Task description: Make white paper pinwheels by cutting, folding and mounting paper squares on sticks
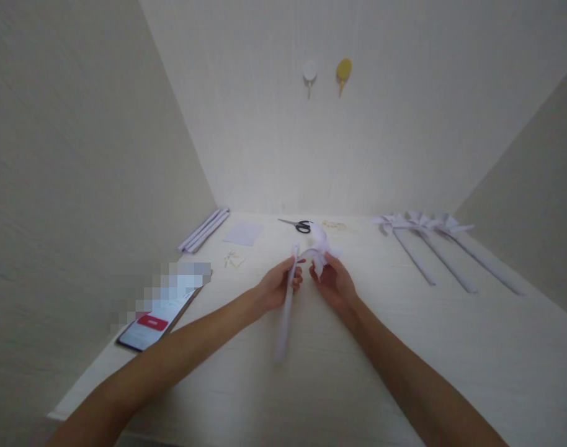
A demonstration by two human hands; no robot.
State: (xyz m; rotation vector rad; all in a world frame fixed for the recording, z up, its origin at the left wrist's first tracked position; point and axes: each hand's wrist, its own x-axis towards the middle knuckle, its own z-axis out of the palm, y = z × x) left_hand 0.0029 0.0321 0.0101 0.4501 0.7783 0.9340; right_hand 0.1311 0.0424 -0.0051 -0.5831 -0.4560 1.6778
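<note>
My left hand is closed round a white rolled-paper stick, which slants down toward me with its upper end above my fingers. My right hand pinches a white paper pinwheel with curved blades, just right of the stick's top. One blade reaches across to the stick; whether the two are joined I cannot tell. Something small and dark red shows between the hands, too small to name. Behind the pinwheel lie black-handled scissors, blades pointing left.
Three paper pinwheels on sticks lie at the right. Rolled paper sticks, a square paper sheet and small thin pieces are at the left, near a phone. Pale bits lie by the back wall, which bears two hooks.
</note>
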